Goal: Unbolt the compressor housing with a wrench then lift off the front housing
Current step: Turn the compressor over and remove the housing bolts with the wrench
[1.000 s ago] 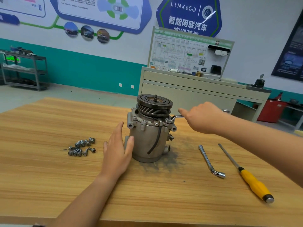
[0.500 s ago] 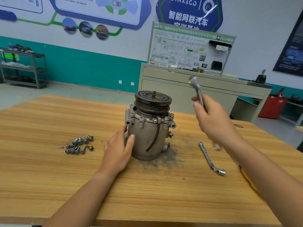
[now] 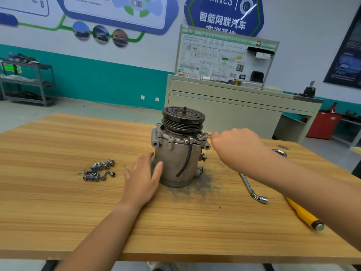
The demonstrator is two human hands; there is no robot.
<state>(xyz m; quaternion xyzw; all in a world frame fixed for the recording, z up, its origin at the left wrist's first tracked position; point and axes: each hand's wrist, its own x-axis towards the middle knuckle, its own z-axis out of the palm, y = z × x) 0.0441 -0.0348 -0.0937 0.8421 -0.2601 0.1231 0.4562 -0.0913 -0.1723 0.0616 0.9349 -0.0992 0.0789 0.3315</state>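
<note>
A grey metal compressor [image 3: 175, 159] stands upright on the wooden table [image 3: 58, 202], its black grooved pulley [image 3: 183, 119] on top. My left hand [image 3: 143, 178] presses flat against the lower left side of the housing, fingers straight. My right hand [image 3: 234, 147] grips a silver wrench [image 3: 205, 136] whose end sits on a bolt at the right of the housing's top flange. The other end of the wrench [image 3: 280, 153] shows beyond my wrist. Most of the handle is hidden inside my fist.
Several loose bolts [image 3: 99, 170] lie in a heap left of the compressor. An L-shaped socket wrench [image 3: 253, 189] and a yellow-handled screwdriver [image 3: 304, 216] lie on the right. Dark grime stains the wood beside the compressor base. A cabinet with a diagram board [image 3: 224, 59] stands behind the table.
Half a second ago my right hand held the wrench raised in the air; it has come back down and set the wrench on a flange bolt. My left hand stayed put.
</note>
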